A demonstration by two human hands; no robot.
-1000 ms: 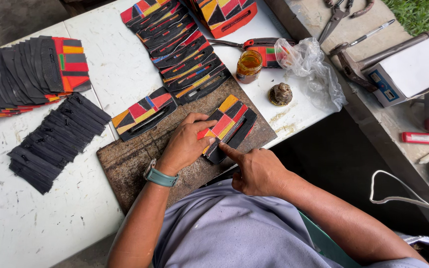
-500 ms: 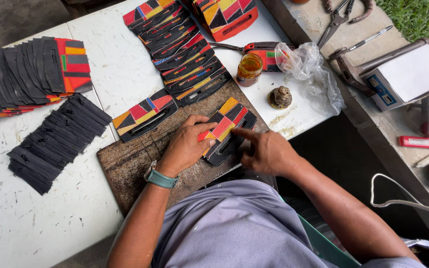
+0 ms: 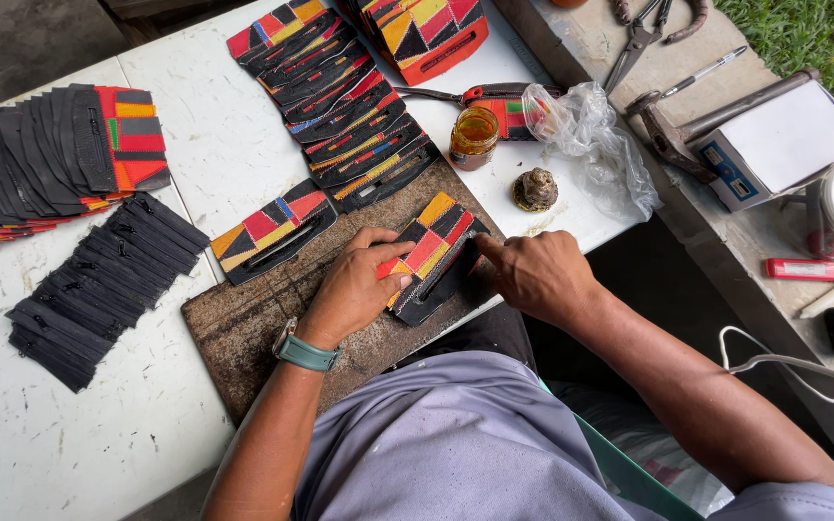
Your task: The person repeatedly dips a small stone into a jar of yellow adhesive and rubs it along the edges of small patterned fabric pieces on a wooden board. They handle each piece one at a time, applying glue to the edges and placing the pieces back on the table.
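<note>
A colourful patchwork fabric piece with a black edge lies on a worn dark wooden board. My left hand presses flat on its left part, a teal watch at the wrist. My right hand rests at its right edge, forefinger pushing on the black strip. A second patchwork piece with a black zipper lies further left on the board.
A row of patchwork pieces runs up the white table. Black zippers and a black stack lie left. A jar of amber glue, clear plastic bag, pliers, white box and red lighter sit right.
My right hand has moved up from the board's near edge onto the right edge of the piece. The left hand keeps pressing in place.
</note>
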